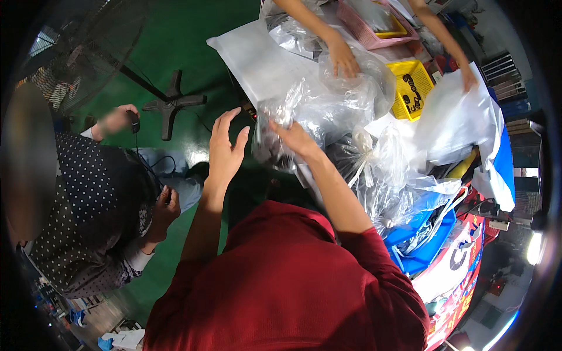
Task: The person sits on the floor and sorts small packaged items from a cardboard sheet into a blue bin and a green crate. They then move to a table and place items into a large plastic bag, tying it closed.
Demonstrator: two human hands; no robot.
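Observation:
My left hand (225, 143) is raised near the table's left corner, fingers up and apart, with nothing in it. With my right hand (297, 140) I grip a clear plastic bag (274, 146) at the table's near edge; its contents look dark and cannot be made out, and some of my fingers are hidden by the plastic. Beyond it, a large clear plastic bag (351, 99) lies crumpled on the white-covered table (252, 55). Just right of my forearm sits a knotted clear bag (366, 155).
Across the table, another person's hand (343, 58) presses on the large bag. A yellow basket (413, 88) holds small black parts; a pink basket (374, 35) stands behind. A blue bin (421, 245) is at right. Another person (93, 199) sits at left, near a standing fan (172, 102).

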